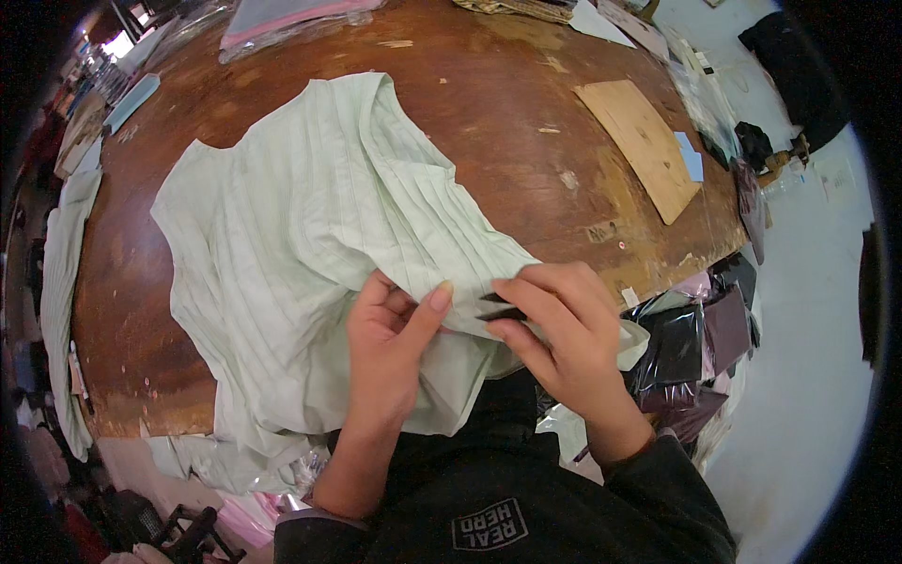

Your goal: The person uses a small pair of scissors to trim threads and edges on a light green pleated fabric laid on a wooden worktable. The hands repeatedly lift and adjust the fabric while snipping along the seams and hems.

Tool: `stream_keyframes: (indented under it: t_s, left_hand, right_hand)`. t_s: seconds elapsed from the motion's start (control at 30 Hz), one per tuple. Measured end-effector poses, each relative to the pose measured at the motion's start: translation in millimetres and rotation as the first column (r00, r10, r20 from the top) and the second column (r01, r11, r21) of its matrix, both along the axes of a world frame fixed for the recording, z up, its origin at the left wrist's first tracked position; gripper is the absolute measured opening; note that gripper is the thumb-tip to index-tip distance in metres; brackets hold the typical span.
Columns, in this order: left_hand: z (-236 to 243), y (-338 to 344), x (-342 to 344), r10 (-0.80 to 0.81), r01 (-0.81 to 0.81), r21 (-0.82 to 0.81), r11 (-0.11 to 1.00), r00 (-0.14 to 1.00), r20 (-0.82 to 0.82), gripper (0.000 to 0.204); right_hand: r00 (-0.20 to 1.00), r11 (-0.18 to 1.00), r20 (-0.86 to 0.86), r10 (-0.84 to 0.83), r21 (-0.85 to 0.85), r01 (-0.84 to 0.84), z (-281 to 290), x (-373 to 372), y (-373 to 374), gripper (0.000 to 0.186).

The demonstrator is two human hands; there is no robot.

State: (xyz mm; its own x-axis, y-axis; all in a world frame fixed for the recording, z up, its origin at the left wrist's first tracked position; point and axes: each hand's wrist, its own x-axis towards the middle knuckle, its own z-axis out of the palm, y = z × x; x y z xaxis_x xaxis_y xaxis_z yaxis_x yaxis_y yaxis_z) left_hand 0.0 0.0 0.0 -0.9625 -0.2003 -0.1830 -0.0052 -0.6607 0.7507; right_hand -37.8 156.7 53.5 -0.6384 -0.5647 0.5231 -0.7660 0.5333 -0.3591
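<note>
A pale mint sleeveless garment [272, 207] with long pleats lies rumpled over the wooden table, its lower part gathered at the front edge. My left hand [390, 348] pinches a fold of this cloth, thumb on top and fingers curled partly beneath it. Just to its right, my right hand [564, 338] grips small black thread snips [500, 310], the blades pointing left at the pleated cloth near my left thumb.
The wooden table [507, 113] carries a tan board [639, 150] and blue card [688, 164] at right, folded pale cloth [66, 301] along the left edge and plastic-covered pieces [296, 19] at the back. Bagged dark garments [705, 348] are piled below the right edge.
</note>
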Motion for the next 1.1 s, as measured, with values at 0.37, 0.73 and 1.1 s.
stream_keyframes:
  t_s: [0.37,0.73,1.1]
  left_hand:
    - [-5.4,-1.5,5.4,-0.025,0.026,-0.012,1.000,1.000,0.017,0.034]
    - [-2.8,0.3,5.6,-0.028,0.027,0.023,0.999,0.998,0.051,0.035]
    - [-2.1,5.2,5.6,-0.019,0.013,0.085,0.996,0.998,0.065,0.033]
  right_hand:
    - [0.998,0.998,-0.046,0.039,-0.047,-0.041,-22.2,-2.7,-7.1,0.031]
    - [0.997,0.991,-0.050,0.055,-0.123,-0.061,-30.1,-3.8,-9.9,0.029]
    - [0.995,0.989,-0.087,0.044,-0.134,-0.055,-31.8,-1.7,-13.2,0.029]
